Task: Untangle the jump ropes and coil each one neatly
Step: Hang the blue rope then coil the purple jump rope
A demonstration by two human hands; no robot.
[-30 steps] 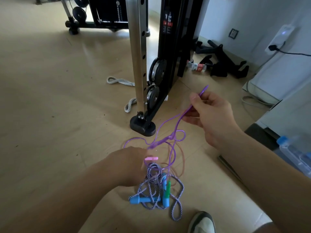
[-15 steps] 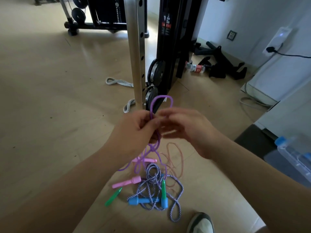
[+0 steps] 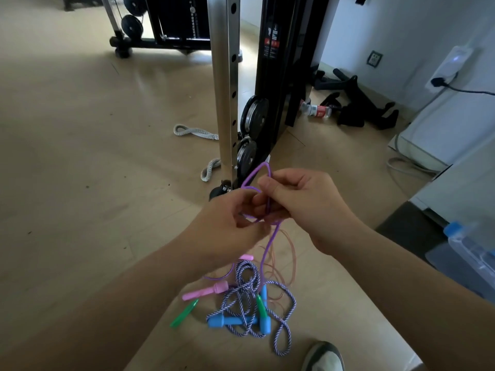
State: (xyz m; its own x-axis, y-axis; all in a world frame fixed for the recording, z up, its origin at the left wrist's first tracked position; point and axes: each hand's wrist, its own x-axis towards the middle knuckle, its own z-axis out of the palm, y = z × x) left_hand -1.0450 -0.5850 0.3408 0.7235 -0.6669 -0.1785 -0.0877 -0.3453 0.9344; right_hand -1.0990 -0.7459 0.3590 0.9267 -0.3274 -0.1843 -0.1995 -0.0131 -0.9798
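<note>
Head view: left grip (image 3: 227, 218) and right grip (image 3: 302, 204) both pinch a loop of the purple rope (image 3: 268, 246) above the floor (image 3: 80, 183). It hangs into the striped rope (image 3: 242, 289) tangle below.

Pale wood floor (image 3: 80, 156), black gym rack (image 3: 278, 62), white wall (image 3: 401, 28).

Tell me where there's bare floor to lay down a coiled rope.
The widest bare floor lies left of the steel post and the grey strap. A smaller patch sits between the black machine frame and the dark mat. It is crowded at the rope pile, with a shoe beside it.
</note>
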